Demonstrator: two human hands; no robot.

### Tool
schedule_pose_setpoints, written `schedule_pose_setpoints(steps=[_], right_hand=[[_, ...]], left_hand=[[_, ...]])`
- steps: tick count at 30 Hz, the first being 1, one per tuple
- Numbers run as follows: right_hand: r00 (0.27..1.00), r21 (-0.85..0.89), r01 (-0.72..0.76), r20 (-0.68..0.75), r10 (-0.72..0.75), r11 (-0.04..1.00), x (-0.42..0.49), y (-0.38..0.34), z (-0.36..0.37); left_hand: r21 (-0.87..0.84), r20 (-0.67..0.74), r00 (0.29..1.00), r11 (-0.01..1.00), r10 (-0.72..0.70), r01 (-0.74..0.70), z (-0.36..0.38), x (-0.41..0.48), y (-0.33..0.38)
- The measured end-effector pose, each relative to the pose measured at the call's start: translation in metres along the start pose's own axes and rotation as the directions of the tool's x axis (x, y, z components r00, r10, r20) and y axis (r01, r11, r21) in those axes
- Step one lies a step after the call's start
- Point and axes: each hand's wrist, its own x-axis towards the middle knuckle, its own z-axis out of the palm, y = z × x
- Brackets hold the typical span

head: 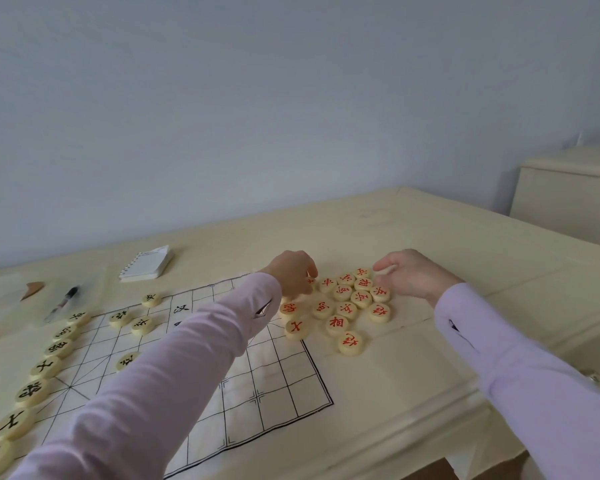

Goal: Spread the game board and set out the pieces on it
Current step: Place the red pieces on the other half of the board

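A white cloth game board [264, 386] with a black grid lies spread on the cream table. Black-lettered round pieces [32, 391] stand in a row along its left edge, and a few more [142, 325] sit further in. Red-lettered pieces [347, 308] lie bunched at the board's far right corner. My left hand [293, 271] reaches over the left side of that bunch, fingers curled down on a red piece. My right hand [409, 271] is at the bunch's far right and pinches a pale piece [386, 270] between thumb and fingers.
A small spiral notepad [146, 265] lies behind the board. A clear plastic bag with a dark pen-like object [63, 303] and a brown scrap [33, 289] sit at the far left. A cream cabinet [565, 195] stands past the table's right end. The table's front edge [430, 427] runs lower right.
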Motion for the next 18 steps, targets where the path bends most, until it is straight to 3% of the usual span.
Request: schedule_pose_setpoints(steps=[4,7,10,13,18], right_hand=[[0.994,-0.028,0.109,-0.018,-0.110,0.994,0.001,-0.017,0.004],[0.985,-0.021,0.167,-0.031,-0.168,0.986,-0.002,-0.025,0.009],[0.982,-0.002,0.185,-0.039,-0.185,0.983,-0.003,-0.028,0.015],[0.980,0.014,0.200,-0.022,-0.200,0.980,-0.002,-0.035,0.022],[0.968,-0.023,0.252,0.014,-0.252,0.967,0.004,-0.050,0.035]], left_hand=[[-0.011,-0.127,0.992,1.000,0.008,-0.010,-0.003,-0.004,-0.002],[-0.162,-0.314,0.948,0.982,0.039,-0.094,-0.010,-0.012,-0.007],[-0.304,-0.413,0.909,0.933,0.052,-0.192,-0.016,-0.022,-0.017],[-0.326,-0.473,0.879,0.939,-0.062,-0.109,-0.025,-0.025,-0.038],[-0.340,-0.362,0.905,0.936,-0.221,0.092,-0.029,-0.023,-0.073]])
